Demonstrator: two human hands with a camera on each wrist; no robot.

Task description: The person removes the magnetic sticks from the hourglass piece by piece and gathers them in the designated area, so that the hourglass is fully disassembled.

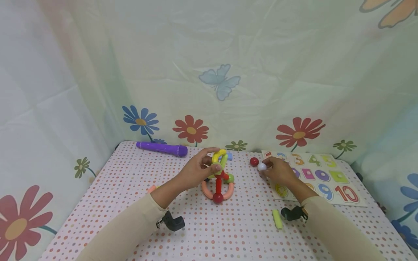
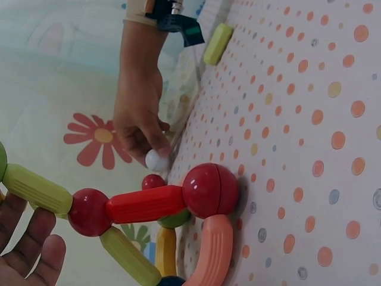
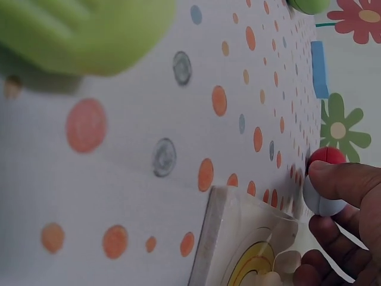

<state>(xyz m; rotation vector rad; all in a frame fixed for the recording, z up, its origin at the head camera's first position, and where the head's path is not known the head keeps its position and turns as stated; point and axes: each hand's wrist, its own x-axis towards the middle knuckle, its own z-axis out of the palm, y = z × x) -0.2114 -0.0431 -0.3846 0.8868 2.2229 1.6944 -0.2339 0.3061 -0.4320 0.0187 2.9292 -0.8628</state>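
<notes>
A purple marker (image 1: 162, 148) is lying at the table's 11 o'clock. The left hand (image 1: 198, 169) is pinching the yellow loop (image 1: 219, 157) atop the rod-and-ball structure (image 1: 218, 185) at table centre. At its 2 o'clock, the right hand (image 1: 278, 171) is gripping a white ball (image 1: 261, 166), beside a loose red ball (image 1: 254, 161) and number puzzle board (image 1: 339, 177).

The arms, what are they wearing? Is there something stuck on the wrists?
Both arms wear long, plain cream sleeves that end just before the wrists. The left hand and right hand are bare, with no gloves or rings in view. Each wrist carries a small black camera: the left camera and the right camera.
</notes>
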